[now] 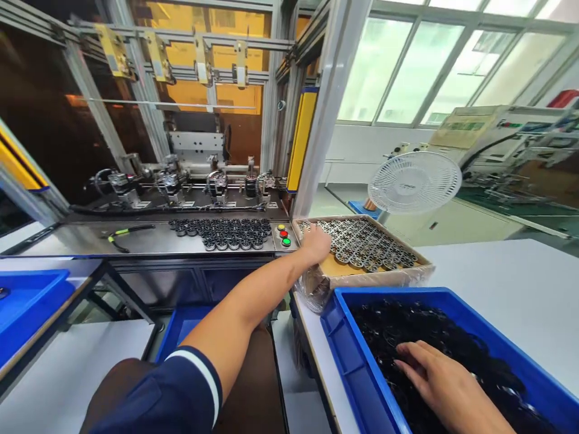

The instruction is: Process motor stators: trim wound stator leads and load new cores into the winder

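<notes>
My left hand (318,243) reaches across to the near left corner of a plastic-lined cardboard box (384,278). Its fingers are curled closed, and whatever they grip is hidden behind the hand. Rows of round metal parts (362,238) with open, spoked centres fill most of that box, over a tan sheet. Lower right, my right hand (434,374) is over a blue bin (362,361) heaped with black ring-like parts (420,325). A gap shows between its thumb and fingers, with nothing visible in it.
Ahead stands a machine with several fixtures (217,181) and yellow side bars (302,141). Round dark parts (235,232) sit on its front ledge, beside push buttons (283,234) and a black-and-green cable (129,230). A white fan (414,182) stands behind the box. Another blue bin (31,307) is left.
</notes>
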{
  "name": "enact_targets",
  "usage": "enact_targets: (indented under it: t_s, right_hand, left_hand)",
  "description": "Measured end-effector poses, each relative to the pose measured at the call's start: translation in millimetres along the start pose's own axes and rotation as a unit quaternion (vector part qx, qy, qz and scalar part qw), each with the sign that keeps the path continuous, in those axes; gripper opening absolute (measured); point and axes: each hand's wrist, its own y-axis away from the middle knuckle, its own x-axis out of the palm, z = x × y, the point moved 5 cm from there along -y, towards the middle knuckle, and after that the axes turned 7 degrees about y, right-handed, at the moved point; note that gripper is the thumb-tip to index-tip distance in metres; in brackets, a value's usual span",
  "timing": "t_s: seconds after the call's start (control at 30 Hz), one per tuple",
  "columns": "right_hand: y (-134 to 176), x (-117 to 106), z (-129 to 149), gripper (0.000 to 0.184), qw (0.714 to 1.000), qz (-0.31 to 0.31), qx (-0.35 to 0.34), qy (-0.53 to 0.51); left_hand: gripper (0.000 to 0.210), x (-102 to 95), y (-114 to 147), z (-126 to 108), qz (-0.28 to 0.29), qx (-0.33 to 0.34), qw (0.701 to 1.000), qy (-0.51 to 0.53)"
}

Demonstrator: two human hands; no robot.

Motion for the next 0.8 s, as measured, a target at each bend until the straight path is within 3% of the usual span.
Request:
enact_targets:
  t_s: [0.2, 0.3, 0.37, 0.4, 0.43, 0.47, 0.53, 0.57, 0.6, 0.67, 0.8]
  right_hand:
    - [-7, -13, 25, 0.026, 0.994, -0.076, -0.078, 0.005]
    - [-8, -34, 48, 0.019, 0.982, -0.165, -0.086, 0.025]
    - [-4, -48, 68, 0.012, 0.971, -0.218, -0.093, 0.02]
    - [-2, -53, 77, 0.01, 0.968, -0.231, -0.094, 0.006]
    - [0, -56, 86, 0.01, 0.967, -0.236, -0.093, -0.014]
    - [2, -59, 94, 0.011, 0.967, -0.234, -0.09, -0.036]
    - [5, -63, 107, 0.015, 0.968, -0.226, -0.081, -0.078]
    - [7, -65, 112, 0.017, 0.968, -0.219, -0.079, -0.093]
    - [8, -66, 116, 0.019, 0.968, -0.214, -0.079, -0.104]
    - [11, -67, 122, 0.022, 0.969, -0.204, -0.082, -0.117]
    - [16, -68, 125, 0.026, 0.968, -0.197, -0.086, -0.127]
  left_hand:
    - [0.032, -26.6, 24, -4, -0.04, -0.014, 0.992, 0.12]
    - [0.027, -30.5, 59, -11, -0.041, 0.037, 0.979, 0.198]
    - [0.023, -18.4, 96, -16, -0.013, 0.078, 0.959, 0.273]
    - [0.026, -8.8, 117, -18, 0.013, 0.095, 0.939, 0.33]
    - [0.034, 2.2, 139, -20, 0.056, 0.092, 0.865, 0.49]
    - [0.047, 13.1, 160, -22, 0.099, 0.078, 0.773, 0.622]
    - [0.062, 28.8, 195, -28, 0.164, 0.046, 0.626, 0.761]
    - [0.063, 32.8, 208, -32, 0.18, 0.03, 0.578, 0.795]
    - [0.061, 34.5, 218, -36, 0.188, 0.018, 0.548, 0.815]
    - [0.059, 33.5, 228, -43, 0.19, -0.001, 0.525, 0.83]
    - [0.068, 27.2, 232, -48, 0.169, -0.007, 0.554, 0.815]
